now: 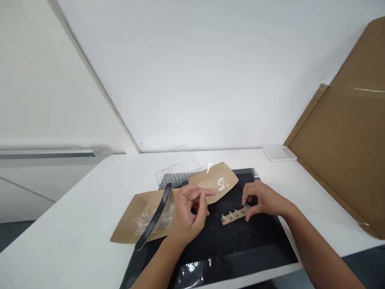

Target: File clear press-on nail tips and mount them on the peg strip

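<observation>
Black mat covers the near middle of the white worktop. On it lies a wooden strip carrying a row of metal bolts. Its long axis runs left to right, rising slightly toward the worktop's far edge. The right hand is the nearer hand, its fingers curled around the strip's right end in a grasp. The left hand is raised well to the left of the strip, not touching it, with thumb and fingers curled toward each other in a loose pinch; whether they hold anything small, I cannot tell.

Beyond that hand, a kraft tray holds clear plastic pieces, with a black rubber band lying across it. A second kraft tray carries white flecks. Past them lies a clear plastic sheet. A white dish sits near the far right corner, beside a cardboard sheet.
</observation>
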